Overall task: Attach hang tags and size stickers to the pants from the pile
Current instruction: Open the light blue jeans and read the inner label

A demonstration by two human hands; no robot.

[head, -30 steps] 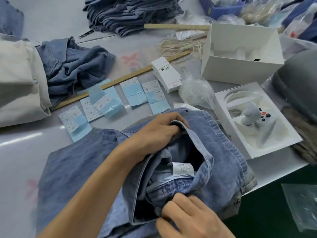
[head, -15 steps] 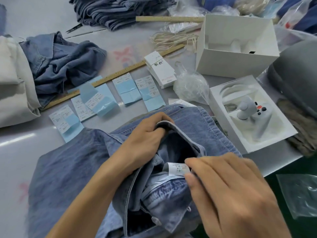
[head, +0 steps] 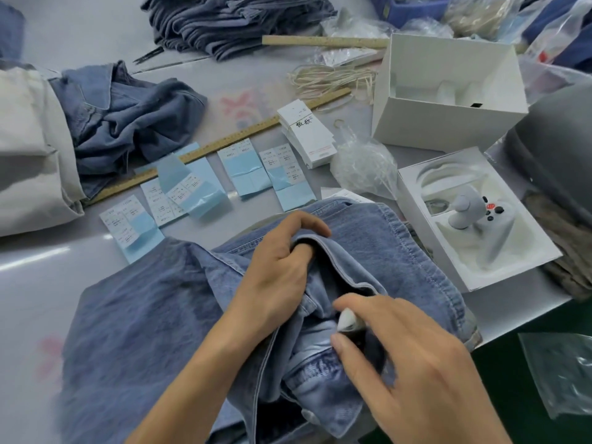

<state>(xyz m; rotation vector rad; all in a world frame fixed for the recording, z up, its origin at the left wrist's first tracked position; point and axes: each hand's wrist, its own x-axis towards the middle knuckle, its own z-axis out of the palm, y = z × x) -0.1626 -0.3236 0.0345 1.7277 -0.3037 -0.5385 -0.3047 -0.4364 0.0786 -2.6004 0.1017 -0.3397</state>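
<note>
Pants (head: 153,315) lie blue denim, waistband held open, white label (head: 347,319) pinched inside.

Right hand (head: 413,363) covers most of the white label (head: 347,319) (print perhaps unreadable).

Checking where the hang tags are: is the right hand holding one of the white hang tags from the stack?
No: the right hand pinches the small white label inside the jeans, while the hang tag stack lies untouched beside the ruler.

— How is the scene lit?
— Even, soft light is cast from above; glare is seen on the table (head: 35,261).
— And sharpness?
— The right hand (head: 413,370) is blurred; straight lines are bent near the edges.
</note>
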